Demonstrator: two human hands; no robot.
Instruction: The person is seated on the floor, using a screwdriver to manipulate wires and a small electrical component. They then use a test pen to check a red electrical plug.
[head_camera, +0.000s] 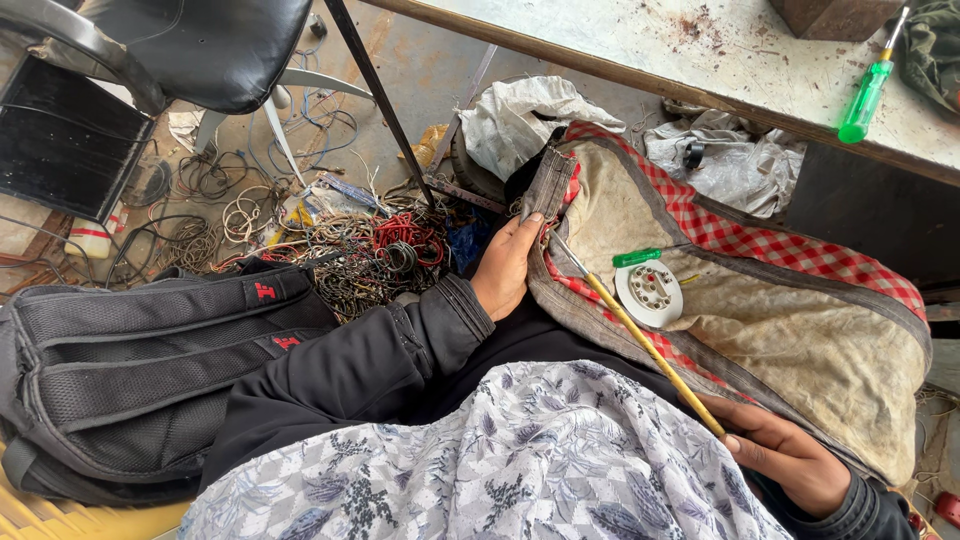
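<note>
Yellow rod (640, 335): a long thin tool with a yellow shaft and a bare metal tip, laid diagonally across the lap over the soiled cloth (800, 340).
Long axis: run from lower right, at the right hand (785, 450), to upper left, where the metal tip is seen just beside the left hand (508, 265).
Right hand: closed around the lower end of the yellow rod, the fingers curled and the thumb laid along the shaft.
Left hand: laid flat on the folded edge of the soiled cloth, fingers pressed together and extended; nothing is seen pinched in it, though its underside is hidden.
White disc (649, 292): a round perforated part with a small green piece at its upper edge, rested on the soiled cloth just beside the shaft, on its far side, between the two hands.
Nearer hand: the rod's tip is nearer the left hand; the white disc is roughly midway.
Green screwdriver (866, 100): laid on the desk (640, 35), well apart from both hands.
Wire tangle (370, 250): heaped on the floor, left of the left hand.
</note>
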